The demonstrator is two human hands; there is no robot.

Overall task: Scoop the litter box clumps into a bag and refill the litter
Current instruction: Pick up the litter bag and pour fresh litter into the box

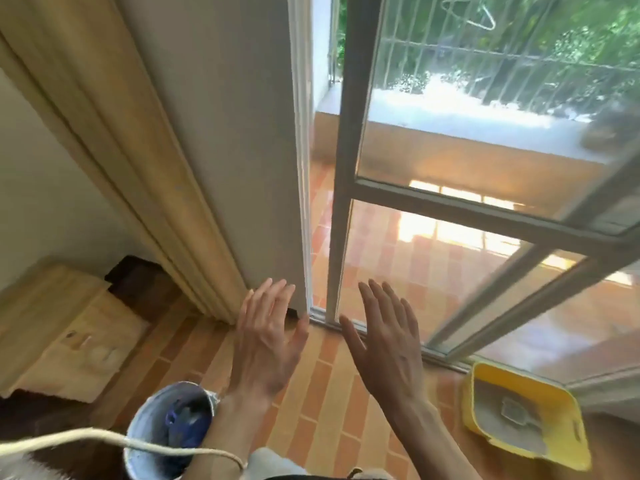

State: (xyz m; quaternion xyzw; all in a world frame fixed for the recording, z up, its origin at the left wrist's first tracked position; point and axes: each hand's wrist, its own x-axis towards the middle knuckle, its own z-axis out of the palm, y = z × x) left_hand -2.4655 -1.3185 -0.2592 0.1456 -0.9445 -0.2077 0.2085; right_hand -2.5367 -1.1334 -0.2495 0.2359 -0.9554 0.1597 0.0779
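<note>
Both hands raised in front of sliding glass door [450, 133], palms forward, fingers straight and spread, holding nothing. Yellow plastic litter box with grey litter [519, 415] lies on tiled floor, right of and below right hand [388, 348] fingertips; apart from both hands. Right hand nearer; left hand [268, 341] farther. Box long axis runs away from person, slightly skewed. Small scoop-like item in litter; unclear.
</note>
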